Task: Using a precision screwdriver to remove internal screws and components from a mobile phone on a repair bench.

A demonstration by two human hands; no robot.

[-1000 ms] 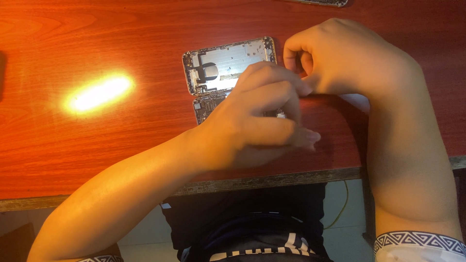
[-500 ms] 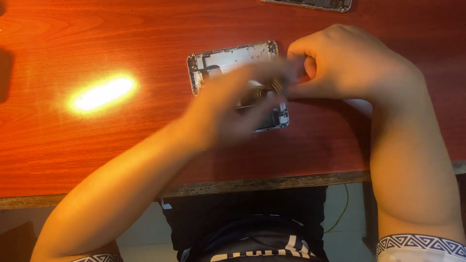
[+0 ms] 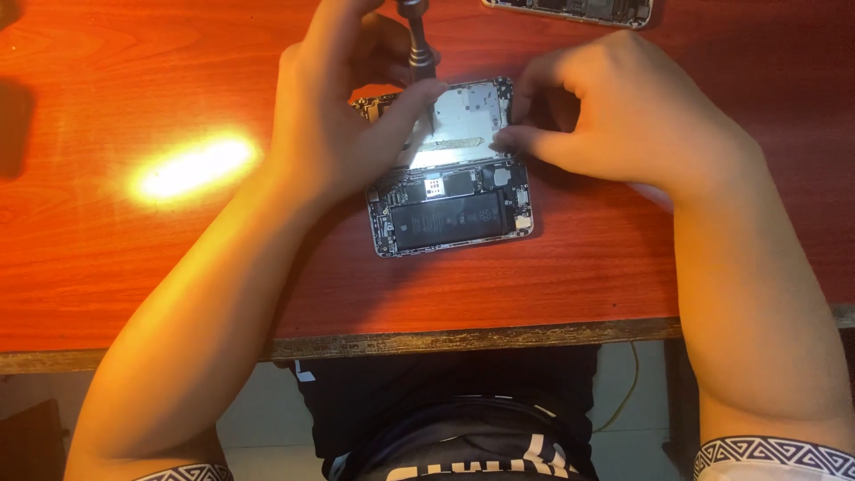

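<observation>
The opened phone (image 3: 450, 191) lies near the middle of the red wooden table (image 3: 134, 267). The left hand (image 3: 343, 107) has its fingers closed around a grey screwdriver (image 3: 419, 44), which stands upright over the far part of the phone. The right hand (image 3: 614, 111) pinches the phone's right edge with curled fingers.

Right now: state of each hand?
Left hand: closed on a grey screwdriver, tip down on the opened phone.
Right hand: fingertips pinching the phone's upper edge.

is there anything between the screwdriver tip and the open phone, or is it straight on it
Nothing visible stands between them. The left hand holds the screwdriver upright, its thin shaft coming down onto the metal plate of the opened phone. The right hand touches the plate's right edge, beside the shaft.
</observation>
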